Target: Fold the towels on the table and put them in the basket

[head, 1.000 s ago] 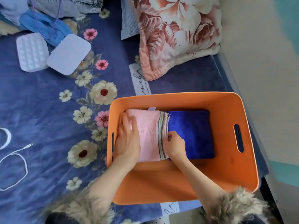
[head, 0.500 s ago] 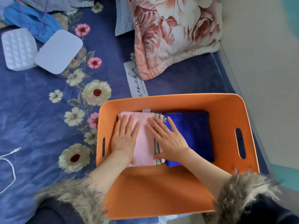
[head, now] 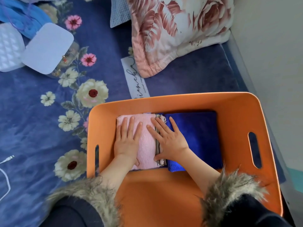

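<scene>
A second ago the right hand (head: 170,141) was curled at the pink towel's (head: 146,145) striped edge; now it lies flat, fingers spread, across that edge and onto the blue towel (head: 198,136). The left hand (head: 127,140) stays flat on the pink towel. Both folded towels sit side by side against the basket's (head: 180,99) far wall, with bare orange floor nearer the person and to the right.

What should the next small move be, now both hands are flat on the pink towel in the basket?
Probably lift both hands straight out. The pink towel already lies folded in the orange basket beside the blue towel, and the left hand and right hand only press it flat.
</scene>
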`<state>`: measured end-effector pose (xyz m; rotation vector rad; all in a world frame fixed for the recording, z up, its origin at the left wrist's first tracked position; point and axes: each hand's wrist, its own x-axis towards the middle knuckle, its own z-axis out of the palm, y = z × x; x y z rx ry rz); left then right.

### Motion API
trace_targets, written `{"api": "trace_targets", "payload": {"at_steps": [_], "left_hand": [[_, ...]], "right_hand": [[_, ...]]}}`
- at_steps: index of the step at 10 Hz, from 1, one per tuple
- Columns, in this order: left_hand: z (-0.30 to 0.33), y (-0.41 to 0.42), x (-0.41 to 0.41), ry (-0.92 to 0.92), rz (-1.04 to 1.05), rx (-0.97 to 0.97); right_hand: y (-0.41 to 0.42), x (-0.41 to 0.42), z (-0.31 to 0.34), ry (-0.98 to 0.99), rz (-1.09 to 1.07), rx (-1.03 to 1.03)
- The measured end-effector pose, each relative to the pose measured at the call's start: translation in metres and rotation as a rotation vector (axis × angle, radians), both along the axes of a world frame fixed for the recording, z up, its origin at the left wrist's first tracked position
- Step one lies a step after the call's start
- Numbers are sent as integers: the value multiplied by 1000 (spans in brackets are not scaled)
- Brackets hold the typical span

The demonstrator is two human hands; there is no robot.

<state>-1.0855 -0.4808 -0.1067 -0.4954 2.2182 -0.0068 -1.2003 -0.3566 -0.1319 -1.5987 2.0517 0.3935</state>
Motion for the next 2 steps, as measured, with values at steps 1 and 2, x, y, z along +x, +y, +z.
{"api": "trace_targets", "payload": {"at_steps": [1, 2], "left_hand": [[5, -2, -1, -20, -5, 38], [12, -3, 0, -27, -18, 88]], "right_hand": [[-3, -2, 12, -55, -16, 25], [0, 0, 30, -242, -139, -91]]}}
